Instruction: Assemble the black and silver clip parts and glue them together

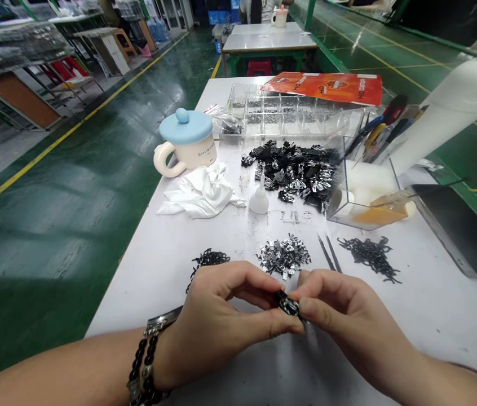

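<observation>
Between both hands is a small black and silver metal part, its exact kind unclear. My left hand pinches it from the left between thumb and fingers. From the right, my right hand grips its other side with thumb and fingertips. Just beyond them lies a pile of small silver metal pieces. A pile of thin black pieces sits behind my left hand, and another pile of black hook-like pieces lies right of it all. Dark tweezers rest near my right hand.
Farther back lies a heap of black and silver parts. Around it stand a white squeeze bottle, a white cloth, a lidded mug, a clear tool holder, a compartment tray and a dark tablet-like slab.
</observation>
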Demonstrator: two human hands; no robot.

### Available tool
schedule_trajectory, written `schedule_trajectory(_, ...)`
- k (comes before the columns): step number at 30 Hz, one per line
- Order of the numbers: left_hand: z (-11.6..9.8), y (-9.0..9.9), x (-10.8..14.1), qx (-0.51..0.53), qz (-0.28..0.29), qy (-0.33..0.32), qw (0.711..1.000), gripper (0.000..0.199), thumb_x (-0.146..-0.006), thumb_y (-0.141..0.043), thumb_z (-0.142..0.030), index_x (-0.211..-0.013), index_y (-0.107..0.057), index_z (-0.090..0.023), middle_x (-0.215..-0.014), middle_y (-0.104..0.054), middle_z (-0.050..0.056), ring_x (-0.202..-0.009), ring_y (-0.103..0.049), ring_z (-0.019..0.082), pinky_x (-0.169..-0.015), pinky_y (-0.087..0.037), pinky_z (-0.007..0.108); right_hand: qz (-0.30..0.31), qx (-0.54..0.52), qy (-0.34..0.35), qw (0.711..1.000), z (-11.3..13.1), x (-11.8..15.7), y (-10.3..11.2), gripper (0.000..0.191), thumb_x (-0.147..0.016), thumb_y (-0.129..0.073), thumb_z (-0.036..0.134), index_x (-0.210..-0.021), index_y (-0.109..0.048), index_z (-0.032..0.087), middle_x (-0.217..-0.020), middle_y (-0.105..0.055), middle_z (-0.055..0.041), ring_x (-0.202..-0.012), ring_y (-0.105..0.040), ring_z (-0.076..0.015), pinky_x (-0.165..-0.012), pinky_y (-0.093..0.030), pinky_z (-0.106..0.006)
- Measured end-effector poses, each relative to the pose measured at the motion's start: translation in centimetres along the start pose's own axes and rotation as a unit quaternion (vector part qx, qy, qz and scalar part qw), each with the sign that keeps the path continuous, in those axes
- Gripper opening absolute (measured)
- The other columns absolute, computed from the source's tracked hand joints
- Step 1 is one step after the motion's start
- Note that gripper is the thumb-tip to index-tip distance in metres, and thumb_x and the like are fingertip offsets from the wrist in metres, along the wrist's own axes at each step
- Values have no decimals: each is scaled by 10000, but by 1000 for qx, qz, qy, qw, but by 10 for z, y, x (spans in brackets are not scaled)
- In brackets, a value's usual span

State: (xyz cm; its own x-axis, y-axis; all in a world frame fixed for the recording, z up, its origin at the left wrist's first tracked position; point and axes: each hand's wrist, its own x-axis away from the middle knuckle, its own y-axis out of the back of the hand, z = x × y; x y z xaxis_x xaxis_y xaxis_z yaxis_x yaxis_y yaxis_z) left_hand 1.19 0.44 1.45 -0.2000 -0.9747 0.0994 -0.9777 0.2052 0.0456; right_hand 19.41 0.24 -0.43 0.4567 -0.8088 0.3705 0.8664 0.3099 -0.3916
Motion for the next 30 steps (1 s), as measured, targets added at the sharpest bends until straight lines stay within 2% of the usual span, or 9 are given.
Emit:
schedule_trajectory(3,1,0,1,-9,-4,-23,1000,295,-493,-845,-105,-731,-671,-103,-717,-715,83,-622,-688,203,-593,-612,263,-15,11,18,1000,0,1,-3,131,-751,-699,315,-724,-642,201,-684,-568,0,-670,-528,-102,-663,-453,-228)
schedule_trajectory(7,2,1,1,-12,-11,-58,998,319,-486,-849,-98,-751,-673,-111,-737,-716,79,-648,-691,200,-602,-611,251,9,29,34,999,2,3,-3,155,-802,-644,338,-724,-620,207,-694,-550,3,-701,-507,-102,-676,-422,-224)
schedule_trajectory(11,2,2,0,-20,-11,-79,997,324,-511,-851,-137,-774,-664,-111,-761,-717,84,-667,-692,197,-609,-611,247,7,103,66,992,3,7,0,159,-843,-583,380,-798,-639,239,-728,-539,1,-703,-477,-108,-643,-384,-229)
schedule_trajectory(19,5,4,0,-46,-4,-130,990,316,-539,-843,-143,-796,-661,-120,-783,-710,72,-698,-688,176,-633,-605,224,2,216,182,959,2,11,-1,125,-891,-499,288,-905,-622,273,-722,-511,3,-680,-494,-111,-625,-395,-238)
schedule_trajectory(25,5,4,-1,-86,-13,-172,981,297,-564,-834,-160,-801,-659,-119,-776,-707,75,-679,-680,161,-637,-596,221,-5,275,224,935,5,12,-3,131,-892,-467,200,-859,-589,233,-681,-478,3,-662,-496,-106,-598,-402,-231)
schedule_trajectory(30,5,4,-2,-110,-35,-238,965,295,-568,-836,-168,-792,-663,-86,-729,-702,84,-633,-672,147,-606,-587,206,5,313,278,908,3,11,-3,154,-891,-441,156,-972,-550,229,-713,-490,-8,-678,-508,-113,-593,-426,-235)
